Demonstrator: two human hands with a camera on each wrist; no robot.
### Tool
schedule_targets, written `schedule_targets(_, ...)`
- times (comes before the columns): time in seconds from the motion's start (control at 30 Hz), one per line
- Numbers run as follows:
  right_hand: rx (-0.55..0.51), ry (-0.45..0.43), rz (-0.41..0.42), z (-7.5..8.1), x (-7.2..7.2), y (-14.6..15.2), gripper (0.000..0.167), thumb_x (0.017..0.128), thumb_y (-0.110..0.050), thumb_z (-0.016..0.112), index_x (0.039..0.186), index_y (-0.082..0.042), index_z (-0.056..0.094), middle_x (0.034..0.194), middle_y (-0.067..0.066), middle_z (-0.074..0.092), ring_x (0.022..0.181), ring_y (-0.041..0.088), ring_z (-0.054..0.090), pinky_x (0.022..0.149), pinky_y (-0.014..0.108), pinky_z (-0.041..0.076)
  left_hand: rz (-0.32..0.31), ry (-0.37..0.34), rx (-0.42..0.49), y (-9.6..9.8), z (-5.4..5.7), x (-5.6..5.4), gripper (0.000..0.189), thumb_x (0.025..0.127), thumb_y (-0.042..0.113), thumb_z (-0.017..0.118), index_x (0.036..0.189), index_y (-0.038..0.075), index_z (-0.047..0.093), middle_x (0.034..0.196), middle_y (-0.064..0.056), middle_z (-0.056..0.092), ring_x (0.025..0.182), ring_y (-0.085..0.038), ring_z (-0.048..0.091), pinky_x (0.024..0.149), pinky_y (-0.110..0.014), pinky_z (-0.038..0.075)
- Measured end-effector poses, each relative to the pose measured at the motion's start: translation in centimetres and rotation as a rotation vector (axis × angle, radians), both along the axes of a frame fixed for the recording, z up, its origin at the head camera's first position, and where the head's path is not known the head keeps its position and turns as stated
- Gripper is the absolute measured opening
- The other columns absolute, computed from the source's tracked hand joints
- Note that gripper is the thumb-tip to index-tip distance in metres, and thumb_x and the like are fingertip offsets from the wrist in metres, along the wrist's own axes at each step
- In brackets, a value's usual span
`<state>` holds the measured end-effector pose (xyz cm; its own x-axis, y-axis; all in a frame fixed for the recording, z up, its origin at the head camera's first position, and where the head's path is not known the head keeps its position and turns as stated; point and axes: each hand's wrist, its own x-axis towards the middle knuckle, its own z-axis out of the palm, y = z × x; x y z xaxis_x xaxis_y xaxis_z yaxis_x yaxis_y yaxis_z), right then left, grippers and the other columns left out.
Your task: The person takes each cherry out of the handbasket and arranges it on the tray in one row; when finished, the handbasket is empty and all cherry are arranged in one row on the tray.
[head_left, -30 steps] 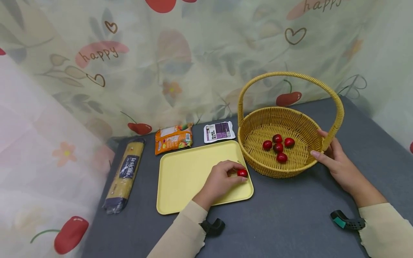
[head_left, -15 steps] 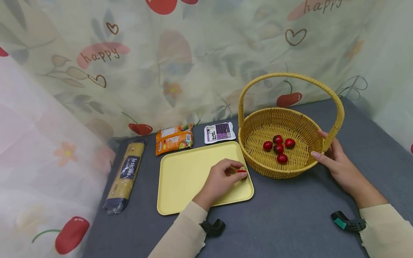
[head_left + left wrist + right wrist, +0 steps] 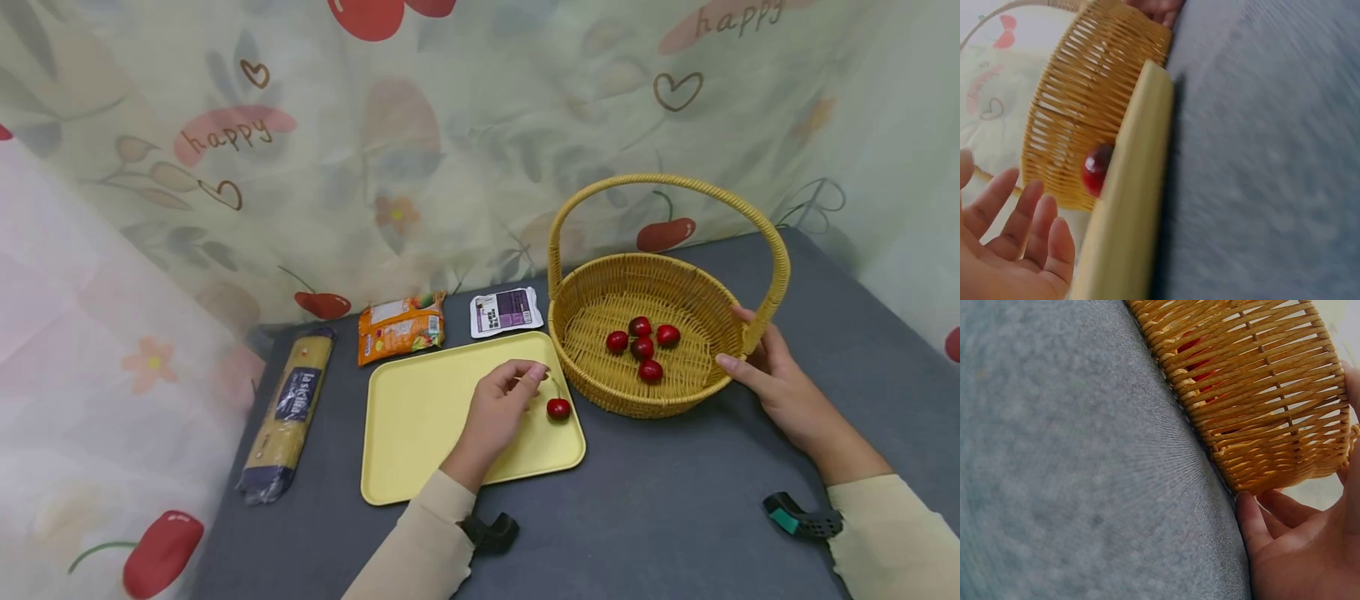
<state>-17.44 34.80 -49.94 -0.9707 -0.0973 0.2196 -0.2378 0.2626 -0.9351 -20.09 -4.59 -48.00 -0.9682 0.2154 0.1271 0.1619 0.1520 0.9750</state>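
A red cherry with a thin stem lies near the right edge of the yellow tray. My left hand hovers over the tray beside that stem. In the left wrist view the fingers are relaxed and apart from the cherry; the head view leaves contact with the stem unclear. Several cherries lie inside the woven basket. My right hand grips the basket's right side below the handle, thumb on the rim; in the right wrist view its fingers reach against the basket's side and base.
Left of the tray lies a pack of spaghetti. An orange snack packet and a white-and-purple sachet lie behind the tray. The basket's tall handle arches above it. A printed curtain hangs behind the grey table.
My left hand has drawn back from the cherry and now sits by its stem, leaving the fruit uncovered on the tray. The right hand keeps its grip on the basket.
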Motion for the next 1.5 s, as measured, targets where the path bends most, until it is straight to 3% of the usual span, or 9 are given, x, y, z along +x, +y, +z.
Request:
schedule_targets(0.17, 0.01, 0.01, -0.006, 0.2, 0.0, 0.0, 0.076, 0.115, -0.005, 0.053, 0.176, -0.023, 0.011, 0.166, 0.032, 0.024, 0.132, 0.003, 0.045, 0.098, 0.012, 0.036, -0.039, -0.026, 0.065, 0.2, 1.4, 0.0, 0.037, 0.115, 0.037, 0.058, 0.123, 0.008, 0.079, 0.118, -0.004, 0.077, 0.1, -0.025, 0.07, 0.084, -0.044, 0.058)
schedule_targets(0.37, 0.012, 0.01, -0.001, 0.5, -0.1, 0.2, 0.077, 0.114, -0.004, 0.053, 0.176, -0.023, 0.011, 0.168, 0.032, 0.02, 0.135, 0.004, 0.043, 0.099, 0.012, 0.036, -0.116, -0.02, 0.117, 0.9, 3.6, -0.2, 0.045, 0.118, 0.039, 0.049, 0.135, 0.005, 0.073, 0.126, -0.01, 0.074, 0.106, -0.033, 0.069, 0.086, -0.042, 0.058)
schedule_targets(0.7, 0.001, 0.013, 0.005, 0.3, -0.1, 0.2, 0.076, 0.114, -0.003, 0.053, 0.175, -0.021, 0.01, 0.167, 0.033, 0.02, 0.135, 0.005, 0.043, 0.099, 0.012, 0.036, -0.245, 0.071, 0.108, 3.4, 6.7, -2.3, 0.065, 0.119, 0.052, 0.03, 0.144, 0.005, 0.068, 0.131, -0.011, 0.072, 0.111, -0.033, 0.069, 0.087, -0.049, 0.06)
schedule_targets(0.97, 0.014, 0.001, 0.001, 0.3, 0.0, 0.2, 0.076, 0.114, -0.005, 0.053, 0.175, -0.021, 0.01, 0.165, 0.035, 0.022, 0.134, 0.005, 0.042, 0.098, 0.011, 0.036, -0.299, 0.052, 0.107, 5.7, 7.6, -4.5, 0.072, 0.118, 0.058, 0.025, 0.148, 0.005, 0.063, 0.135, -0.014, 0.071, 0.118, -0.04, 0.068, 0.089, -0.045, 0.061)
schedule_targets(1.2, 0.016, -0.012, -0.008, 0.4, 0.0, 0.1, 0.075, 0.114, -0.005, 0.054, 0.175, -0.022, 0.011, 0.161, 0.033, 0.028, 0.131, 0.004, 0.044, 0.096, 0.012, 0.037, -0.283, 0.002, 0.085, 7.6, 7.7, -6.3, 0.071, 0.117, 0.061, 0.027, 0.149, 0.01, 0.065, 0.133, -0.007, 0.072, 0.113, -0.021, 0.07, 0.098, -0.054, 0.057)
schedule_targets(1.3, 0.014, -0.015, -0.007, 0.3, 0.0, 0.1, 0.075, 0.114, -0.006, 0.054, 0.175, -0.022, 0.011, 0.16, 0.032, 0.029, 0.13, 0.004, 0.044, 0.096, 0.012, 0.038, -0.289, 0.017, 0.077, 8.5, 7.6, -6.9, 0.07, 0.117, 0.06, 0.026, 0.147, 0.012, 0.066, 0.134, -0.008, 0.071, 0.112, -0.019, 0.069, 0.1, -0.058, 0.056)
schedule_targets(1.5, 0.011, -0.028, -0.008, 0.3, 0.1, 0.0, 0.076, 0.115, -0.007, 0.054, 0.175, -0.022, 0.01, 0.161, 0.032, 0.028, 0.131, 0.005, 0.044, 0.096, 0.011, 0.037, -0.317, 0.079, 0.063, 10.0, 7.1, -8.0, 0.072, 0.118, 0.059, 0.023, 0.149, 0.009, 0.064, 0.136, -0.009, 0.069, 0.115, -0.02, 0.067, 0.097, -0.048, 0.058)
